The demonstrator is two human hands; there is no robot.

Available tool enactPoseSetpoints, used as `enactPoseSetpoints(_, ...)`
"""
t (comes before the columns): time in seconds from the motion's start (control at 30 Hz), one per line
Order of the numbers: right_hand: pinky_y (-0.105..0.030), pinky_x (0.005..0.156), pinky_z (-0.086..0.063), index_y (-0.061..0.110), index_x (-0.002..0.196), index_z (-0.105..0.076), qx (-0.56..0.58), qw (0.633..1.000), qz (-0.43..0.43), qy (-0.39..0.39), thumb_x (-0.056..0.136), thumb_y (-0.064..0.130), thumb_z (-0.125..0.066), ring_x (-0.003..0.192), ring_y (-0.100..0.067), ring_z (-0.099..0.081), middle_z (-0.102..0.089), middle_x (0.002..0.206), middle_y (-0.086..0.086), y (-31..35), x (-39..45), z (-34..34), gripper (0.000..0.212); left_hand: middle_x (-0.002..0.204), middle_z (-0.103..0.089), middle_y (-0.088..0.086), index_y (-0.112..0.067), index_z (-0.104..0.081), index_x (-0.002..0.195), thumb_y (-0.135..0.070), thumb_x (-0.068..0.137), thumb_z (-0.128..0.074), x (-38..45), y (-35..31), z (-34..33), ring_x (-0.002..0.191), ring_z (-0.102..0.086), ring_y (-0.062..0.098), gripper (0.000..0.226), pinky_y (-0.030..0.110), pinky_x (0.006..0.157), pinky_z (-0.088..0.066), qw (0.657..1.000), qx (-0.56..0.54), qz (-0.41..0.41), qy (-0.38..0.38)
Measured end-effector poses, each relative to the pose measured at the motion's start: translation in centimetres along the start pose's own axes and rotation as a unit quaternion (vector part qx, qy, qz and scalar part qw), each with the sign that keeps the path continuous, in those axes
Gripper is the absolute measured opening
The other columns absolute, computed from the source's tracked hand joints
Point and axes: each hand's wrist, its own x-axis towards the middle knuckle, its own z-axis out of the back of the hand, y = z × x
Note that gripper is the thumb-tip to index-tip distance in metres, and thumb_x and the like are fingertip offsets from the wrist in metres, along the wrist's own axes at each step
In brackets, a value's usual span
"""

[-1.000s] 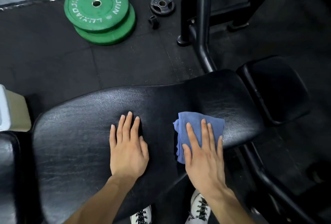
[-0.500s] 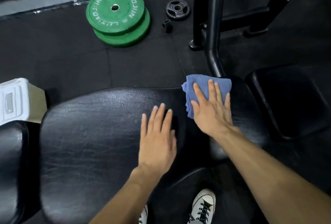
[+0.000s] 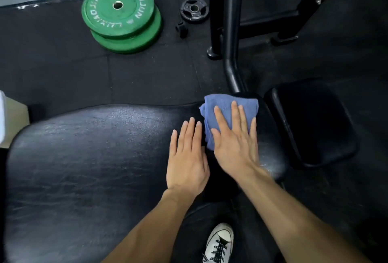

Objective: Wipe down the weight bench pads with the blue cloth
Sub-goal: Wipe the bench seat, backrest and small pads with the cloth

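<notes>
The long black back pad point(image 3: 94, 157) of the weight bench stretches across the lower left and middle of the head view. A folded blue cloth point(image 3: 226, 103) lies on its far right end, near the pad's far edge. My right hand point(image 3: 235, 138) presses flat on the cloth with straight fingers. Flat on the bare pad just left of the cloth rests my left hand point(image 3: 186, 157), fingers straight, its fingertips close to the cloth's edge. A smaller black seat pad point(image 3: 310, 120) sits to the right, apart from the back pad.
Black steel rack uprights point(image 3: 228, 31) rise just behind the cloth. Two stacked green weight plates point(image 3: 119, 12), a small black plate point(image 3: 194, 10) and a collar point(image 3: 181, 29) lie on the rubber floor beyond. A white-and-beige box point(image 3: 10, 115) stands at the left edge. My white shoe point(image 3: 219, 243) is below the bench.
My right hand pushed the cloth from the pad's near edge up to its far edge over the second. My left hand stayed flat on the pad.
</notes>
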Motion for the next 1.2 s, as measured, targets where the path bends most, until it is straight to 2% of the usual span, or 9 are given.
enactPoseSetpoints(0.17,-0.060,0.128,-0.007,0.026,0.165,-0.012,-0.013,1.000,-0.022,-0.019,0.105,0.043,-0.019,0.161,-0.031,0.000,-0.005,0.172,-0.021,-1.6,-5.7,-1.3,0.063,0.172,-0.013,0.012,-0.009,-0.023,0.161,-0.026,0.099,-0.027,0.0,0.1,0.2,0.160,-0.007,0.025,0.065,0.051,0.129,-0.013,1.000,-0.005,0.000,0.007)
enactPoseSetpoints(0.3,-0.057,0.127,-0.012,0.027,0.165,-0.015,-0.015,0.998,-0.046,-0.027,0.107,0.043,-0.025,0.161,-0.030,-0.002,-0.004,0.173,-0.018,-2.6,-10.5,-2.5,0.061,0.173,-0.012,0.011,-0.011,-0.024,0.161,-0.025,0.101,-0.027,0.0,0.1,0.1,0.160,-0.005,0.024,0.062,0.050,0.129,-0.011,1.000,-0.005,0.003,0.008)
enactPoseSetpoints(0.43,-0.059,0.124,-0.018,0.027,0.164,-0.023,-0.016,0.997,-0.054,-0.044,0.106,0.045,-0.022,0.160,-0.033,-0.011,-0.010,0.172,-0.019,-2.8,-12.0,-3.1,0.061,0.172,-0.013,0.010,-0.012,-0.025,0.161,-0.025,0.100,-0.028,0.0,0.0,0.0,0.160,-0.005,0.023,0.063,0.051,0.129,-0.013,1.000,-0.003,0.008,0.004)
enactPoseSetpoints(0.53,-0.063,0.124,-0.020,0.030,0.164,-0.023,-0.008,0.997,-0.058,-0.049,0.103,0.047,-0.031,0.160,-0.033,-0.011,-0.012,0.172,-0.019,-2.8,-11.0,-2.9,0.064,0.172,-0.014,0.010,-0.011,-0.027,0.160,-0.025,0.100,-0.028,0.0,0.0,0.0,0.160,-0.007,0.024,0.062,0.052,0.128,-0.014,1.000,0.005,0.007,0.002)
enactPoseSetpoints(0.9,-0.068,0.123,-0.015,0.033,0.163,-0.022,-0.003,0.997,-0.059,-0.056,0.100,0.053,-0.027,0.160,-0.033,-0.006,-0.012,0.172,-0.019,-3.8,-1.4,-0.2,0.067,0.172,-0.016,0.010,-0.010,-0.030,0.160,-0.025,0.096,-0.031,0.1,-0.3,0.0,0.160,-0.009,0.024,0.065,0.054,0.127,-0.017,1.000,0.017,0.012,0.002)
enactPoseSetpoints(1.07,-0.069,0.119,-0.022,0.033,0.160,-0.032,-0.001,0.998,-0.043,-0.052,0.096,0.054,-0.028,0.158,-0.036,-0.015,-0.022,0.169,-0.017,-4.0,4.1,1.8,0.067,0.172,-0.014,0.010,-0.010,-0.028,0.160,-0.024,0.093,-0.032,0.0,-0.4,0.1,0.160,-0.007,0.023,0.069,0.053,0.128,-0.014,1.000,0.020,0.014,0.009)
enactPoseSetpoints(1.2,-0.066,0.121,-0.016,0.034,0.153,-0.042,0.016,0.999,-0.050,0.003,0.100,0.053,-0.039,0.157,-0.032,-0.011,-0.026,0.166,-0.011,-3.9,7.7,3.3,0.056,0.173,-0.013,0.009,-0.010,-0.027,0.161,-0.024,0.093,-0.031,0.1,-0.6,0.2,0.160,-0.004,0.023,0.069,0.052,0.129,-0.010,1.000,0.022,0.016,0.010)
